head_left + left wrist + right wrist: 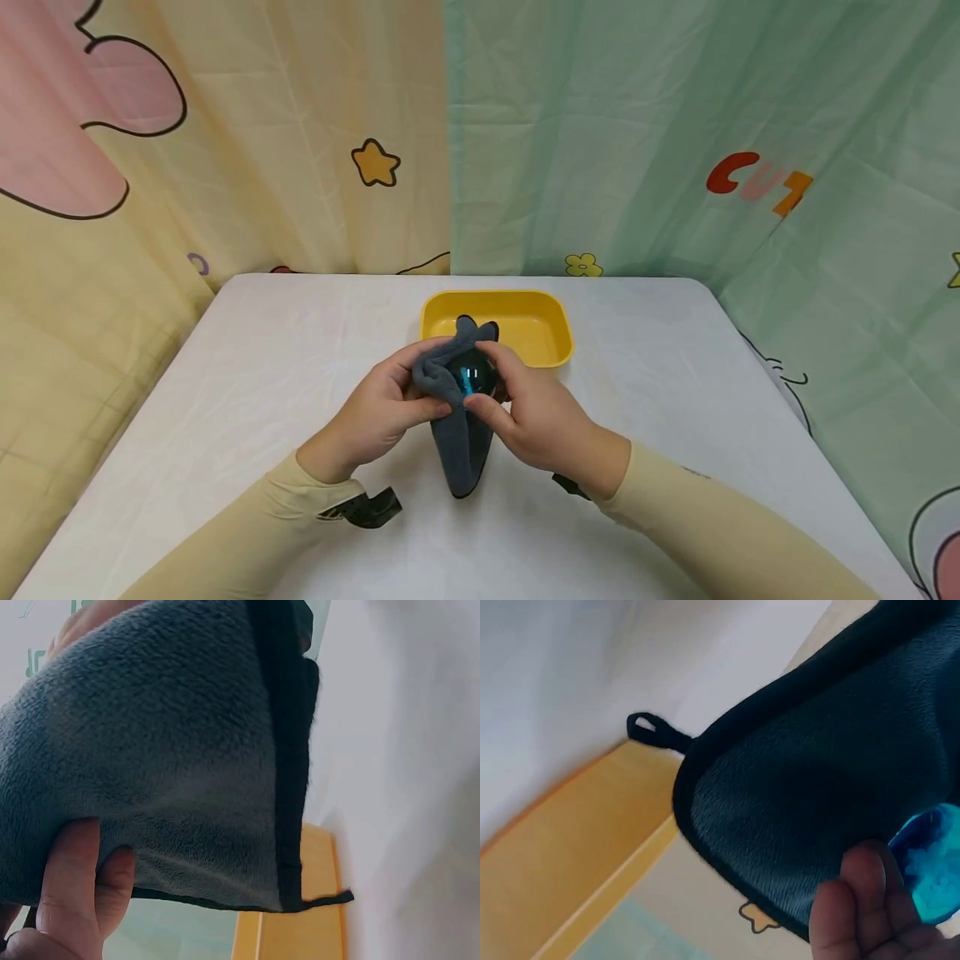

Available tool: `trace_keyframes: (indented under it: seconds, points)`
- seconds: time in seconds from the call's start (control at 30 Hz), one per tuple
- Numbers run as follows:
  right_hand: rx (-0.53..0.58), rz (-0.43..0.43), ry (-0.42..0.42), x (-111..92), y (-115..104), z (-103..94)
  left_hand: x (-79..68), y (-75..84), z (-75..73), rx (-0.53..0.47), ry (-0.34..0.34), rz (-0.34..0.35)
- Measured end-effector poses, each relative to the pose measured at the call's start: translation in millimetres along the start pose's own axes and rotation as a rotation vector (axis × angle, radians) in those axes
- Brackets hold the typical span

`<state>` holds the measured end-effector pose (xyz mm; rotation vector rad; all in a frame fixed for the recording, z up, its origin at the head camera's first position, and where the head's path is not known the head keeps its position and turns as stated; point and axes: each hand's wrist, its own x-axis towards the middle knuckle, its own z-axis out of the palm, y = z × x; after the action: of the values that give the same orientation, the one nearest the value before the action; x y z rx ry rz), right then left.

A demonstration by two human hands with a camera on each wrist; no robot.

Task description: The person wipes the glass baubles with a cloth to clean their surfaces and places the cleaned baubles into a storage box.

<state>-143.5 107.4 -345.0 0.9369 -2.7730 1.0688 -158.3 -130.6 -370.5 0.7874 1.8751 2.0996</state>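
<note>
A grey-blue plush cloth [459, 454] with black edging hangs between my hands above the table. It is partly wrapped around a dark, glossy, ball-like thing [480, 372] with bright blue on it. My left hand [375, 412] pinches the bunched cloth at the left, thumb toward me. On the other side my right hand [543, 417] grips the glossy ball, with thumb and fingers around its right side. In the right wrist view, the ball's shiny blue surface [934, 862] peeks out beside the fingertips. Cloth [165, 750] hides the ball in the left wrist view.
Just behind the hands stands a shallow yellow tray [536, 325], its near left part covered by the cloth and hands. A white cover [225, 400] lies over the table. Patterned curtains [637, 125] enclose the back and sides.
</note>
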Motion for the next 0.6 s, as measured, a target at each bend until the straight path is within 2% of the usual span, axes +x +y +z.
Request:
trace_keyframes:
  seconds: [0.23,0.33,0.43,0.6]
  points:
    - [-0.257,-0.118,-0.060,2.4,-0.3,-6.3,-1.3,1.6,-3.0,-0.047,-0.001,0.005]
    - [-0.303,-0.134,-0.057,2.7,0.2,-7.8,-2.1,2.1,-2.9,-0.039,-0.008,-0.003]
    - [-0.217,-0.091,-0.067,2.9,0.3,-8.8,-2.0,2.7,-1.6,-0.020,-0.012,-0.003]
    - [0.066,0.080,-0.059,4.6,2.4,-5.6,-0.7,3.2,1.4,-0.002,-0.010,0.005]
